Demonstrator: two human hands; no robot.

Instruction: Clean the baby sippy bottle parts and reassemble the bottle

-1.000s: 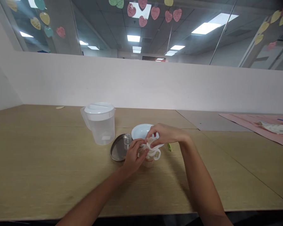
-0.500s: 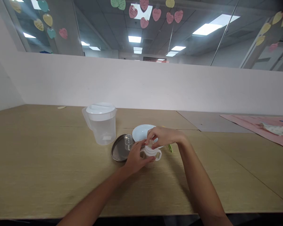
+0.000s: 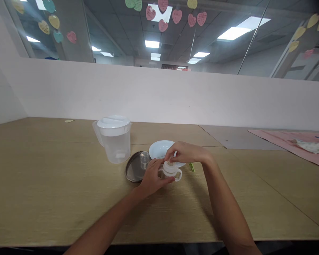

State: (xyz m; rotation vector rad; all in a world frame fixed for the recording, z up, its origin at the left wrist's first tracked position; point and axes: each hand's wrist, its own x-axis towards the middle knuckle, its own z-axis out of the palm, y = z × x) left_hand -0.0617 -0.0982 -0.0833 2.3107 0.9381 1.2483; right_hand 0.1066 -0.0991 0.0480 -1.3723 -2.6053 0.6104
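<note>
A white two-handled baby bottle (image 3: 170, 169) stands upright on the table in front of me. My left hand (image 3: 152, 177) is wrapped round its left side, with the thumb across the front. Over the bottle's top, my right hand (image 3: 179, 152) bends down with its fingers pinched at the pale teat, which they mostly hide. Just left of the bottle is a round dark metal tray (image 3: 134, 170), and on it a small clear cup-shaped cap (image 3: 145, 160). A white oval dish (image 3: 159, 147) lies behind my hands, partly covered by them.
A clear plastic pitcher (image 3: 117, 145) with a white lid stands behind the tray. The tip of a green handle (image 3: 192, 167) sticks out beyond the dish. Far right, a pink cloth (image 3: 281, 138) lies on the table by a grey mat (image 3: 236, 136). A white wall (image 3: 159, 95) closes the back.
My right fingers have shifted slightly up and left at the bottle's top, and more of the white collar shows. My left hand keeps its hold.
</note>
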